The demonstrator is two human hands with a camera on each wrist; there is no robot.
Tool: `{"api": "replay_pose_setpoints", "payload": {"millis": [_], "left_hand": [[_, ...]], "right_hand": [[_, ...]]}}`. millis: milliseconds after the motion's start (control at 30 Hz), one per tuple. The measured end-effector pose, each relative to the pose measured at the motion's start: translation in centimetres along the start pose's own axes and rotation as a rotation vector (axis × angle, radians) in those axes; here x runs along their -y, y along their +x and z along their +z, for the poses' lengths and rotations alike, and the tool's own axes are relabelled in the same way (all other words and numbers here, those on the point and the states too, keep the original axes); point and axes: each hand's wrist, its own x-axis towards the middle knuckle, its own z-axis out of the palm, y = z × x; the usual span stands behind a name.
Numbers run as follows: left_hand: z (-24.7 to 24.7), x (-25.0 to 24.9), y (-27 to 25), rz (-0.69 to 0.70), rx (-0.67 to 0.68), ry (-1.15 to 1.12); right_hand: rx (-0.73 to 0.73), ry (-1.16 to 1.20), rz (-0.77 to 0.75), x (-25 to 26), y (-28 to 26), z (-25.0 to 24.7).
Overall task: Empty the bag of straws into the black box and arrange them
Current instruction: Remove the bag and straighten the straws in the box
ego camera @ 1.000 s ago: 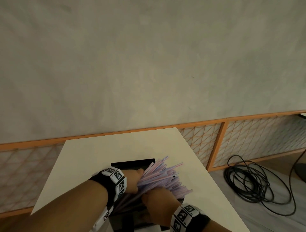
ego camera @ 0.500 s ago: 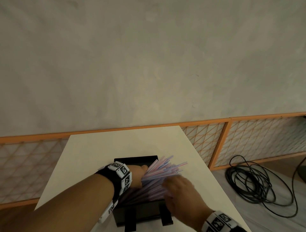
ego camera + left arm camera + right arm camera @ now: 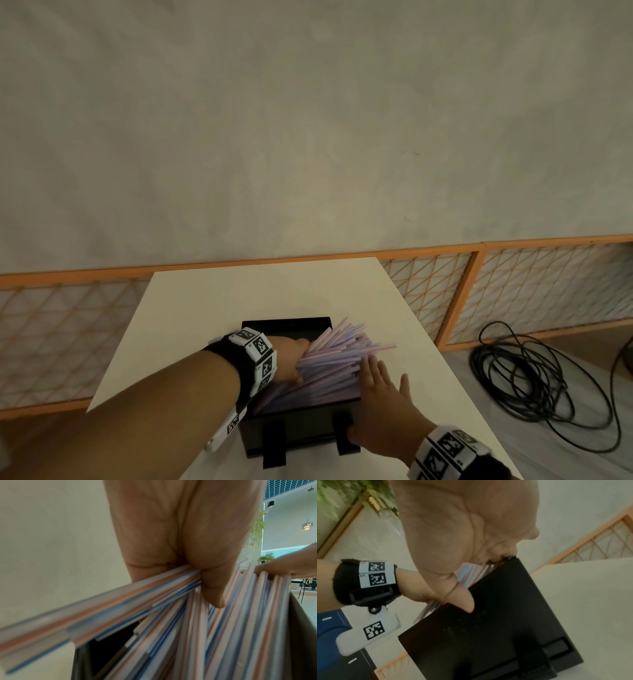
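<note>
A black box (image 3: 291, 431) stands on the cream table (image 3: 239, 298), filled with pink and blue striped straws (image 3: 329, 373) that fan out over its far right corner. My left hand (image 3: 291, 359) reaches in from the left and grips a bundle of them. The left wrist view shows its thumb (image 3: 214, 595) curled over the straws (image 3: 223, 642). My right hand (image 3: 380, 394) lies flat along the box's right wall, fingers straight against the straw ends. In the right wrist view that hand (image 3: 462, 534) touches the box (image 3: 505, 615) at its rim. No bag is in view.
The table meets a plain wall with a low orange lattice screen (image 3: 531, 291). A coil of black cable (image 3: 534, 377) lies on the floor to the right. Bare tabletop lies beyond and to the left of the box.
My right hand has let go of the straws' near ends, moved to the box's right side and flattened there. The straws have sunk lower into the box. The left hand keeps its grip.
</note>
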Motion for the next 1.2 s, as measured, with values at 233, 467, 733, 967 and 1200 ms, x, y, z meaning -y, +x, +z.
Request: {"api": "replay_pose_setpoints", "payload": {"millis": [233,467,733,967,1200], "left_hand": [[0.0,0.0,-0.2,-0.005,-0.029,0.035],[0.1,0.3,0.5,-0.026,-0.011,0.060],[0.8,-0.1,1.0,-0.045,-0.032,0.145],[1.0,0.1,1.1,-0.024,-0.046,0.157],[0.7,0.3,1.1,-0.030,-0.047,0.158]], "right_hand": [[-0.217,-0.225,-0.079,1.3,-3.2,-3.7],[-0.069,-0.480,-0.449,5.6,-2.4,-1.9],[0.005,-0.360,-0.382,5.5,0.9,-0.4],[0.109,-0.266,-0.388,4.9,1.0,-1.6],[-0.135,-0.499,-0.521,6.7,-2.0,-2.2]]}}
